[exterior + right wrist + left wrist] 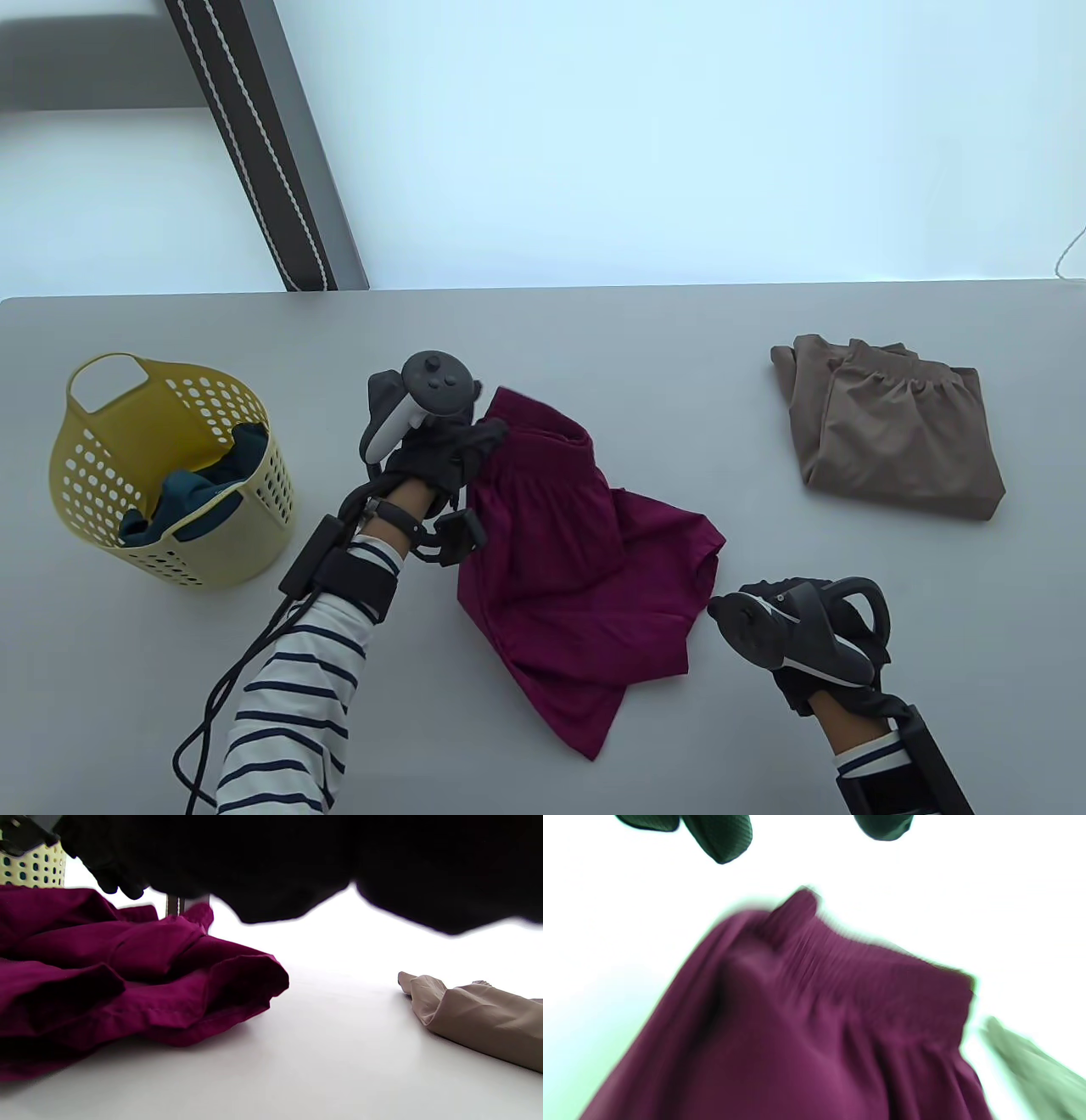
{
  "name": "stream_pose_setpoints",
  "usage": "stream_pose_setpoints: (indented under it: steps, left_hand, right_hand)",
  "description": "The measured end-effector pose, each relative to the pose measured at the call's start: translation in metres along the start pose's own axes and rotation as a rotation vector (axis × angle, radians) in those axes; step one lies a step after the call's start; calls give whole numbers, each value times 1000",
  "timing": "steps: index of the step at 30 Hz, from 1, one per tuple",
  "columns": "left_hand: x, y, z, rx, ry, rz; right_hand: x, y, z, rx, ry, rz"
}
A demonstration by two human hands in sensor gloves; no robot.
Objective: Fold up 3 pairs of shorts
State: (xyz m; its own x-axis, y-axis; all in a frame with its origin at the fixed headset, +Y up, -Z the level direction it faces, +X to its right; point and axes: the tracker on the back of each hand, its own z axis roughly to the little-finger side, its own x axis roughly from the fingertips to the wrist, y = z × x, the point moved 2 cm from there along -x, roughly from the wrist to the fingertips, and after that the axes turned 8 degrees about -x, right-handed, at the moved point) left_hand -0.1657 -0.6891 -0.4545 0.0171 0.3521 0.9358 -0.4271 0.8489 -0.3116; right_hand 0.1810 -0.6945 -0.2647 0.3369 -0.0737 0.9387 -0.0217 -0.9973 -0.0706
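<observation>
Grey table (543, 356) — rumpled maroon shorts (577, 560)

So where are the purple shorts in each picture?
Table view: the purple shorts lie in the middle of the table, at the left hand.
Left wrist view: they fill the lower middle, blurred.
Right wrist view: they are bunched at the left.
Shared landmark: the folded tan shorts, to their right in every view.

Maroon shorts (577, 560), tan shorts (899, 433), yellow basket (212, 560), navy-striped white sleeve (288, 713)
</observation>
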Motion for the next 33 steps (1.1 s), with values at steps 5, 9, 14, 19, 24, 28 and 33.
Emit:
stream_pose_setpoints:
  steps: [5, 9, 14, 19, 24, 28, 33]
  left_hand:
    - [-15, 1, 9, -145, 152, -169]
    - [-26, -25, 0, -434, 138, -30]
    - [-35, -59, 1, -794, 198, 84]
    - [-31, -70, -8, -993, 145, 0]
    - [-9, -38, -38, -1059, 24, -165]
    - [39, 22, -76, -879, -202, -374]
    - [117, 94, -113, -712, -483, -540]
  right_hand:
    - [0, 0, 1, -6, 5, -2]
    - [0, 0, 1, -5, 5, -14]
    - [-1, 2, 0, -5, 8, -34]
    - [-3, 5, 2, 7, 25, -55]
    - [-5, 6, 12, 34, 106, -79]
    - [-10, 2, 23, -77, 183, -64]
    - [-20, -30, 21, -370, 180, -30]
